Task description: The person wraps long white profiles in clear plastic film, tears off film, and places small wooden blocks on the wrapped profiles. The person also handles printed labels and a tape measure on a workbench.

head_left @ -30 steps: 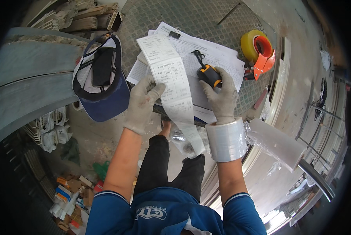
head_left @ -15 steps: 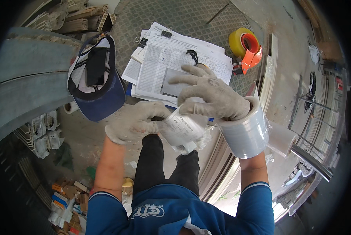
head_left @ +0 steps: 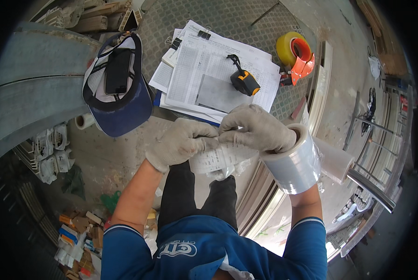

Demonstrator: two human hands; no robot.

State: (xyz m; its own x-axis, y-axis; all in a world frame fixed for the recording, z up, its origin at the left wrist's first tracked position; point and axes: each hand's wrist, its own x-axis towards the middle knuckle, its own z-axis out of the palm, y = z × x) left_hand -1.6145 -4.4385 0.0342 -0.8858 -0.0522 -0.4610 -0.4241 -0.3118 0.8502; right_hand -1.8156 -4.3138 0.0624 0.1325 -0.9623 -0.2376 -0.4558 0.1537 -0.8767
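In a grey work glove, my left hand (head_left: pixel 183 142) is closed, thumb and fingers pinching the upper edge of a white printed label sheet (head_left: pixel 217 159). My gloved right hand (head_left: pixel 255 128) meets it fingertip to fingertip and pinches the same edge. The sheet hangs below both hands, above my legs, with crumpled clear plastic about its lower end. Around my right wrist sits a roll of clear stretch film (head_left: pixel 293 163). Just beyond the hands, a black and orange tape measure (head_left: pixel 245 83) lies on clipped printed papers (head_left: pixel 190 70).
A dark blue cap (head_left: pixel 120 109) holding a black phone (head_left: pixel 117 72) is at the left. An orange tape dispenser (head_left: pixel 302 67) with yellow tape stands at the far right of the textured table (head_left: pixel 171 21). Long pale profiles (head_left: pixel 322 88) and a metal bar (head_left: pixel 372 191) lie to the right.
My right hand has come down and back from over the papers, uncovering the tape measure. Its spread fingers have closed on the label sheet's edge beside my left hand, which shifted slightly right.
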